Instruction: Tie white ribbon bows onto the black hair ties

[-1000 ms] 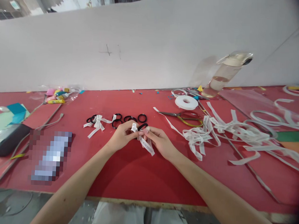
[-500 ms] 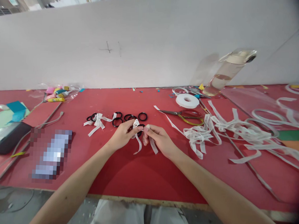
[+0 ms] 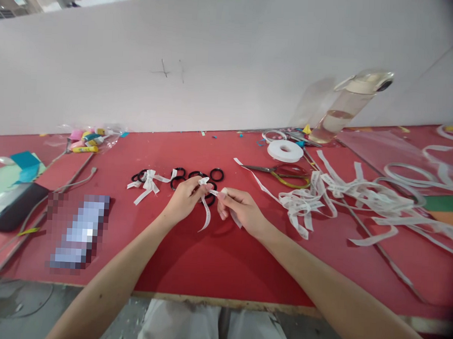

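A: Where is the ribbon (image 3: 208, 216)?

B: Between the two hands, above the worktop (image 3: 190, 274), with a black band (image 3: 212, 200) against it. One end hangs loose below the left hand (image 3: 185, 202).

A: State of the fingers?

B: Left: thumb and forefinger closed in a pinch on the ribbon, apparently steadying the band too; the grip partly hides it. Right hand (image 3: 243, 211): thumb and fingertips likewise pinched on the ribbon. The opposed pinches probably keep the short span between them taut.

A: Why this layout?

B: Other black bands (image 3: 217, 180) lie just beyond the hands, seemingly for a short reach. A white bow (image 3: 149, 181) sits left of them, to the side of the handling area. Scissors (image 3: 292, 180) and a ribbon pile (image 3: 296, 203) lie on the right-hand side, presumably for access.
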{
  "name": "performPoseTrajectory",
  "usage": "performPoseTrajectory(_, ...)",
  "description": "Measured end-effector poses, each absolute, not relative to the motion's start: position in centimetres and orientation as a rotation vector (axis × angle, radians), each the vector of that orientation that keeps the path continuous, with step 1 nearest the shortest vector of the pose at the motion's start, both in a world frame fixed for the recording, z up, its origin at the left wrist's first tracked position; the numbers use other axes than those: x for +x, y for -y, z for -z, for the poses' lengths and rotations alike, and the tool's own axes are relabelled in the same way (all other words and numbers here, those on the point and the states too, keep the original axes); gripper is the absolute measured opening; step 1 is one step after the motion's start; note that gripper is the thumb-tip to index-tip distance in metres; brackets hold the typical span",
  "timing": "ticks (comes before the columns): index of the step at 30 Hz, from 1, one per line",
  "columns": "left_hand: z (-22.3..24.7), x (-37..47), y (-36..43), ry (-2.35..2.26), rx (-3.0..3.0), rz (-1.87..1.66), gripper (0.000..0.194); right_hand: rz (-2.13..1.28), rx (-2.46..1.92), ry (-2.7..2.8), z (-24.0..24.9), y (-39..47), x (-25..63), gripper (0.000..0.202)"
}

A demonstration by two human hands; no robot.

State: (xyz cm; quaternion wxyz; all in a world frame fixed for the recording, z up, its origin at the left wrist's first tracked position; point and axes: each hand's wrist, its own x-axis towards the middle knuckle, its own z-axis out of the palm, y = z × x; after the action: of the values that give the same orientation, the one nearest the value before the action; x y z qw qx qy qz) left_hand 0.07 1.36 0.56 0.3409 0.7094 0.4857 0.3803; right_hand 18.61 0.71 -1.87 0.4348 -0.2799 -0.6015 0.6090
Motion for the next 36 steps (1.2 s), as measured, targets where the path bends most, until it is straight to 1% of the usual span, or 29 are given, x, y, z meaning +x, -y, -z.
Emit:
performPoseTrajectory(6, -0.6, -0.3, -1.3, -1.168, 1.725, -0.891, 0.043, -1.55, -0.679, 1.478, 1.8, -1.1, 18.7, 0.045)
performPoseTrajectory(10, -0.6, -0.3, -1.1, -1.047, 1.669, -0.827, 0.038, -1.533, -0.751, 1.444, 1.5, -1.6, 19.2, 0.041)
performPoseTrajectory(13, -0.5, -0.3, -1.2, -1.072, 1.697, -0.825, 0.033, -1.419, -0.82, 1.545, 1.6, -1.6, 19.4, 0.039)
performPoseTrajectory(18, -0.2, -0.2, -1.3, -1.267, 1.927, -0.846, 0.028, -1.171, -0.946, 1.719, 1.7, -1.2, 19.2, 0.037)
performPoseTrajectory(22, 0.0, -0.1, -1.2, -1.241, 2.048, -0.811, 0.023, -1.084, -0.977, 1.806, 1.6, -0.9, 19.0, 0.044)
performPoseTrajectory(29, -0.4, -0.5, -1.2, -1.113, 1.937, -0.818, 0.033, -1.147, -0.858, 1.782, 1.3, -0.5, 19.1, 0.048)
performPoseTrajectory(36, -1.1, -0.9, -1.2, -1.09, 1.867, -0.785, 0.039, -1.144, -0.808, 1.779, 0.7, -0.1, 19.3, 0.048)
